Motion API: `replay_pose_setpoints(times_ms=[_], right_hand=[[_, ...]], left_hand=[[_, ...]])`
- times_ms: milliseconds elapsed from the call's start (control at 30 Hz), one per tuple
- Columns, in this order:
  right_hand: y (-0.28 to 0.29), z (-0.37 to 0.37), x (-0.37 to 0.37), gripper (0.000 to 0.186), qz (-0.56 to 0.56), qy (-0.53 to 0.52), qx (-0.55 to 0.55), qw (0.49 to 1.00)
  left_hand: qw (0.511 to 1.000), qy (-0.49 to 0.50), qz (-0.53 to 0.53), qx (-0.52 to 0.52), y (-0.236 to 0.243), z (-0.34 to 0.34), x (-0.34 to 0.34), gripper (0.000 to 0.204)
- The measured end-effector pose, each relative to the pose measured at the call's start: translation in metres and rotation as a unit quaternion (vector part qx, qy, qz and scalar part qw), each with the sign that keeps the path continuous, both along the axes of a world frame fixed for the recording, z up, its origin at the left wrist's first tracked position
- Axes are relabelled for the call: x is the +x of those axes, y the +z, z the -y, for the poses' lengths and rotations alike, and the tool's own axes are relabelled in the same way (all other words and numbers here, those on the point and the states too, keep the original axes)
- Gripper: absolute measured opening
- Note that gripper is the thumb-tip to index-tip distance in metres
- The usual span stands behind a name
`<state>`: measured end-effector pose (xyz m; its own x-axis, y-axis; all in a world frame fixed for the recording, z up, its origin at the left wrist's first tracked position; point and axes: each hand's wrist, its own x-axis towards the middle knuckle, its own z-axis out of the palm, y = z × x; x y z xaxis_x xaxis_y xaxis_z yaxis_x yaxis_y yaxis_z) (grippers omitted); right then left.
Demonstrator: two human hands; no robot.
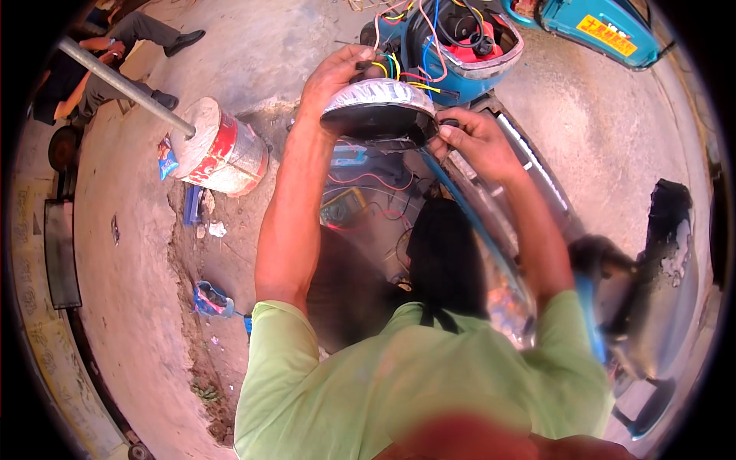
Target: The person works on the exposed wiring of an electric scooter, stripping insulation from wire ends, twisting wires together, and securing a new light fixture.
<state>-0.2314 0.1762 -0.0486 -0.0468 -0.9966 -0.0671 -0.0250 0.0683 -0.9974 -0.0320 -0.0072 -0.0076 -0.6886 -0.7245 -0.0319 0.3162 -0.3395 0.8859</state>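
Between my two hands is a round lamp-like unit (pixel 379 123), with a silvery back rim and a dark face tilted toward me. My left hand (pixel 337 80) is closed on its upper left side, the fingertips by the wires. On its right edge, my right hand (pixel 477 142) pinches it, with a small dark piece by the fingertips. Thin coloured wires (pixel 395 67) run from behind the unit toward a blue vehicle body part (pixel 460 69), which has a red patch and a black cable inside. Exactly where the wires join is hidden.
A yellow-and-grey multimeter (pixel 345 207) with red leads lies below my hands. A long dark panel (pixel 529 169) lies to the right. At left, a paint-marked bucket (pixel 230 149) holds a metal pole (pixel 126 88). Another person (pixel 115 57) sits at far left; a blue panel (pixel 598 31) lies at top right.
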Motion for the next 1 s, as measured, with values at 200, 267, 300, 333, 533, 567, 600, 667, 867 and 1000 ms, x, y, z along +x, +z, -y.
replay_pose_setpoints(times_ms=[200, 267, 300, 333, 533, 567, 600, 667, 867, 1000], right_hand=[[-0.004, 0.002, -0.002, 0.026, -0.007, 0.009, -0.002, 1.000], [-0.006, 0.003, -0.002, 0.026, -0.030, 0.016, -0.003, 0.999], [-0.005, 0.002, -0.001, 0.026, -0.030, 0.015, -0.003, 0.999], [-0.003, 0.002, 0.000, 0.026, -0.041, 0.012, -0.010, 0.999], [-0.006, 0.005, -0.001, 0.028, -0.107, -0.011, -0.008, 0.994], [-0.007, 0.006, -0.001, 0.029, -0.117, -0.021, -0.002, 0.993], [-0.010, 0.005, -0.002, 0.029, -0.117, -0.022, -0.002, 0.993], [-0.021, 0.006, -0.005, 0.026, -0.066, -0.066, -0.018, 0.995], [-0.035, 0.010, -0.007, 0.022, -0.047, -0.075, -0.034, 0.995], [-0.031, 0.010, -0.009, 0.024, -0.050, -0.076, -0.007, 0.996]], left_hand=[[0.988, -0.116, -0.102, -0.024, -0.004, 0.002, 0.002, 0.017], [0.992, -0.090, -0.083, -0.035, -0.002, -0.002, 0.001, 0.017], [0.995, -0.064, -0.065, -0.046, 0.001, -0.006, 0.000, 0.017], [0.994, -0.075, -0.072, -0.044, 0.002, -0.008, 0.000, 0.017], [0.989, -0.094, -0.084, -0.082, -0.006, 0.000, -0.001, 0.018], [0.989, -0.089, -0.081, -0.080, -0.006, 0.000, -0.002, 0.018], [0.989, -0.090, -0.081, -0.080, -0.005, -0.001, -0.003, 0.018], [0.992, -0.065, -0.073, -0.081, -0.003, -0.003, -0.005, 0.018], [0.989, -0.064, -0.073, -0.111, -0.004, 0.000, -0.003, 0.016], [0.989, -0.080, -0.075, -0.098, -0.003, 0.000, -0.003, 0.016]])
